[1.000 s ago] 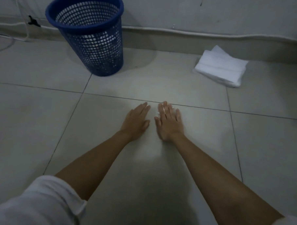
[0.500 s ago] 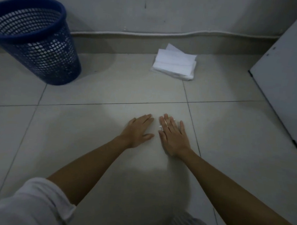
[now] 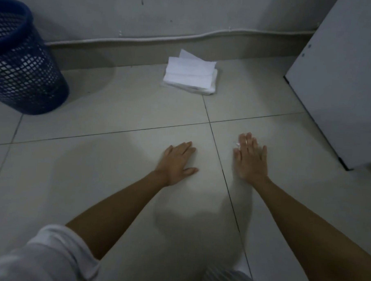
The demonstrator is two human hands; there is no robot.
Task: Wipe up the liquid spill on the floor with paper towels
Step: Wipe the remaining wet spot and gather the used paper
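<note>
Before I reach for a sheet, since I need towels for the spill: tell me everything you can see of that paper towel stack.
The paper towel stack is a white pile of folded sheets lying flat on the tiled floor near the baseboard. Its top sheets are skewed, with one corner poking up at the back. Neither hand touches it; it looks dry and unused.

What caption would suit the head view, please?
Both hands, left and right, flat on tiled floor; paper towels untouched.

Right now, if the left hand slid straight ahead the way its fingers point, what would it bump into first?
The left hand lies flat on the floor, fingers aimed up and slightly right. Bare tile comes first, then probably the stack of paper towels near the wall, though it might pass just right of it.
</note>
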